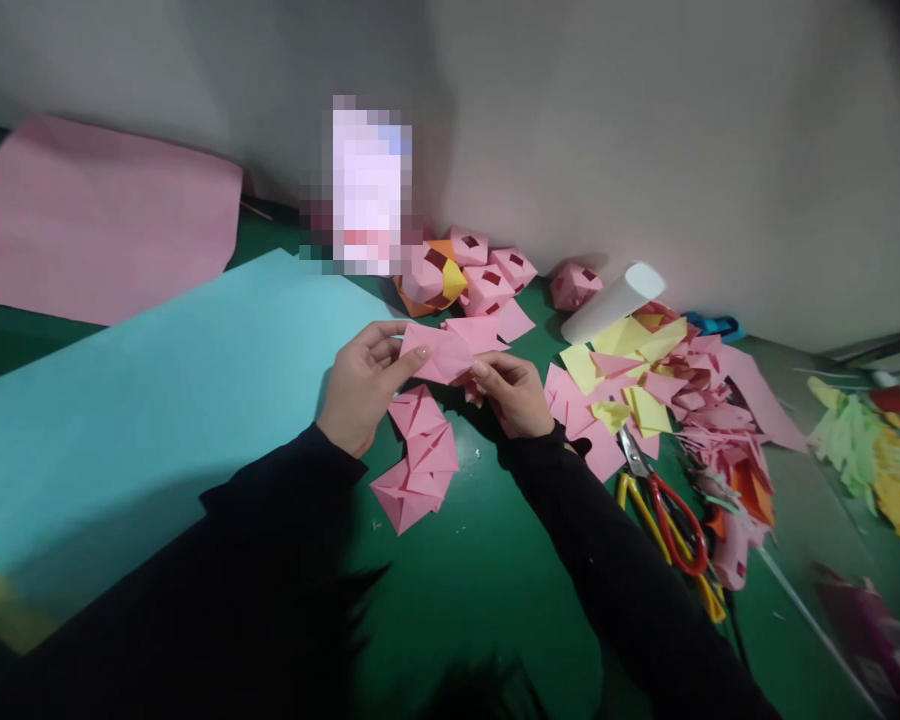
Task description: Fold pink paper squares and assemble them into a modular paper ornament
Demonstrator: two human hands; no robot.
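Note:
Between my two hands is a folded piece of pink paper [441, 354], raised a little over the green table. My left hand [360, 385] pinches its left end, thumb on top. At the right end, the thumb and fingers of my right hand [511, 390] close on the same paper. Just below it lie several folded pink paper units [420, 458], overlapping in a row. More pink folded paper [511, 322] shows right behind the held piece. Farther back sits a cluster of pink paper shapes with square openings [487, 285], one of them partly orange and yellow.
Blue-green paper [195, 370] spreads across the left, with a pink sheet [120, 220] behind. Right of my hands lie pink and yellow scraps [645, 350], red-handled scissors [675, 520] and a yellow-handled tool [637, 510]. A white roll [615, 300] leans near the wall, by a blurred-out upright screen [367, 190].

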